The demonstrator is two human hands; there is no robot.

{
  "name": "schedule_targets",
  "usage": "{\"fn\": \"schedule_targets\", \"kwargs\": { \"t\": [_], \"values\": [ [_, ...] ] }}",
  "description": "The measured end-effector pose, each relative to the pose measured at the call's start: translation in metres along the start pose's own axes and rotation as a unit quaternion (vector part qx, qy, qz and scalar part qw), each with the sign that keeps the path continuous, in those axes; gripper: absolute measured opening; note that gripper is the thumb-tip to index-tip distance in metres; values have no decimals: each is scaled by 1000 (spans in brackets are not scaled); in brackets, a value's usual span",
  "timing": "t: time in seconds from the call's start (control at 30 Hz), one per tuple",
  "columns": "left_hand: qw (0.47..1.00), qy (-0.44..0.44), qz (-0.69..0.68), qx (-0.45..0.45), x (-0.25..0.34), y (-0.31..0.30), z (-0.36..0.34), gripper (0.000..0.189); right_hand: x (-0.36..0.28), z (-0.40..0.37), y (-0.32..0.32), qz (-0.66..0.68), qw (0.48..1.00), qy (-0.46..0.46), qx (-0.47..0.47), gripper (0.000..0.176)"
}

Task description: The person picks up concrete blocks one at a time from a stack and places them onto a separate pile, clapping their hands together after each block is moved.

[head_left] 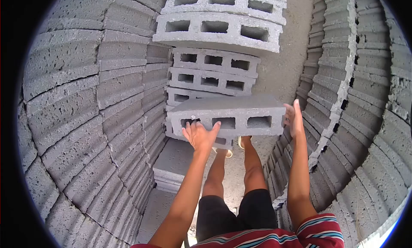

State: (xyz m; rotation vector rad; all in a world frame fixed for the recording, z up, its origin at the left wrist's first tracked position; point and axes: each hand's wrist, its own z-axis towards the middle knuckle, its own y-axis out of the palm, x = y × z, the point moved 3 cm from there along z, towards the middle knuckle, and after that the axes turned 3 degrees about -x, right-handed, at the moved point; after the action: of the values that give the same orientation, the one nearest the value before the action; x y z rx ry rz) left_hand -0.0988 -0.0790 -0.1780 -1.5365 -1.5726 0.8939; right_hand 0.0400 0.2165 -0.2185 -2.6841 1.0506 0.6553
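A grey hollow concrete block [240,113] with three rectangular openings in its near face lies level in front of me, on top of other blocks. My left hand [199,135] grips its near face, fingers at the left opening and thumb at the middle one, around the web between them. At the block's right end my right hand [294,119] is open, fingers stretched upward and palm facing the end, fingertips right at its edge. Beneath and behind it, more hollow blocks [210,72] are stacked with their openings facing me.
A taller block stack [216,33] rises farther ahead. Walls of stacked ribbed blocks close in on the left [86,98] and right [334,98]. Low blocks [174,156] lie by my left leg. A strip of dusty ground [285,55] runs along the right. My feet stand close below the block.
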Motion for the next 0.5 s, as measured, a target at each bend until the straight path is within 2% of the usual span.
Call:
{"fn": "schedule_targets", "kwargs": {
  "t": [0.03, 0.07, 0.1, 0.13, 0.17, 0.23, 0.33, 0.4, 0.5],
  "values": [
    [999, -18, -22, -31, 4, -5, 8, 69, 2, -22, 2, -67, 998, 11, -4, 80],
    [996, -38, -42, -67, 7, -12, 12, 68, 8, -33, 3, -155, 986, -23, -55, 75],
    [990, -64, -61, -107, 7, -16, 10, 67, -4, -57, 25, -161, 980, -40, -113, 72],
    [989, -60, -79, -110, 7, -20, 10, 64, -1, -59, 35, -208, 971, -99, -58, 69],
    [990, -58, -78, -101, 6, -17, 7, 64, -1, -62, 41, -177, 978, -88, -63, 67],
    [994, -52, -66, -72, 2, -10, 10, 62, 25, -31, 38, -207, 972, -115, 4, 60],
    [991, -63, -79, -84, 0, -10, 10, 50, 24, -23, 39, -365, 915, -66, 159, 66],
    [989, -75, -99, -84, 5, -14, 12, 39, 10, -29, 45, -366, 911, -90, 165, 61],
    [991, -64, -59, -105, 2, -6, 20, 35, 6, -43, 47, -360, 913, -96, 165, 54]
  ]
}}
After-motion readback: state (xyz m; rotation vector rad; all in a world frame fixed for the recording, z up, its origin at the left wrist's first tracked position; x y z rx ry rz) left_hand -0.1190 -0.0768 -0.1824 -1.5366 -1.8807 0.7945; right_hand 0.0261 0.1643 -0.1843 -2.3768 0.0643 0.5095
